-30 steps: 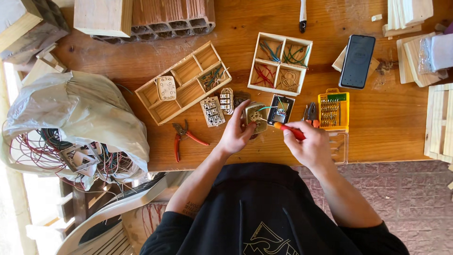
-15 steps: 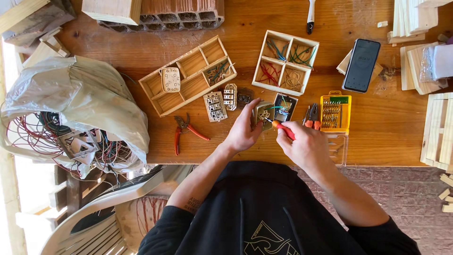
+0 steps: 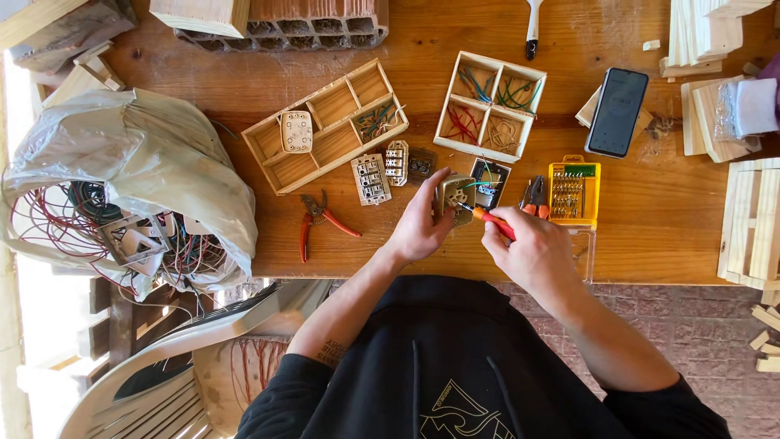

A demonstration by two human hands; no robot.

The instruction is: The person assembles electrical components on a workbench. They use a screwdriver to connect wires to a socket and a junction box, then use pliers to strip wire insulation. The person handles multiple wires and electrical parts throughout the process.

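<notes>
Beige socket module (image 3: 453, 195) sitting near the front middle of the wooden surface (image 3: 650, 236), being pinched at its near edge by the left hand (image 3: 421, 228), thumb and fingers closing around it. Right hand (image 3: 532, 254) wrapping tight around an orange-handled screwdriver (image 3: 491, 220), tip touching the module's face. Just behind the module, lying against it, a dark open switch box (image 3: 491, 180) with blue and green wires showing. Just right of that, resting beside each other, small pliers (image 3: 533, 195) and a yellow bit case (image 3: 574, 192), its clear lid (image 3: 582, 252) hanging open toward the front edge, beside the right hand.

Left of the hands, lying well apart from them, red-handled pliers (image 3: 317, 219). Beyond those, resting in a row, three loose switch inserts (image 3: 372, 179). Further left, slumping over the surface's corner, a grey plastic bag (image 3: 138, 179) spilling tangled red and dark wires (image 3: 57, 228).

Farther back, lying at an angle, a long wooden divided tray (image 3: 325, 122) holding a beige switch plate (image 3: 296, 131) and some wire scraps. Right of it, sitting tilted, a square four-part wooden tray (image 3: 490, 106) holding sorted wire bits, red, blue, green and tan. Further right, lying face up on a small wooden block, a dark phone (image 3: 617, 111).

At the far edge, resting side by side, a hollow clay brick (image 3: 317, 24) and a wood block (image 3: 203, 15); stacked wooden slats (image 3: 699, 41) at the far right.
</notes>
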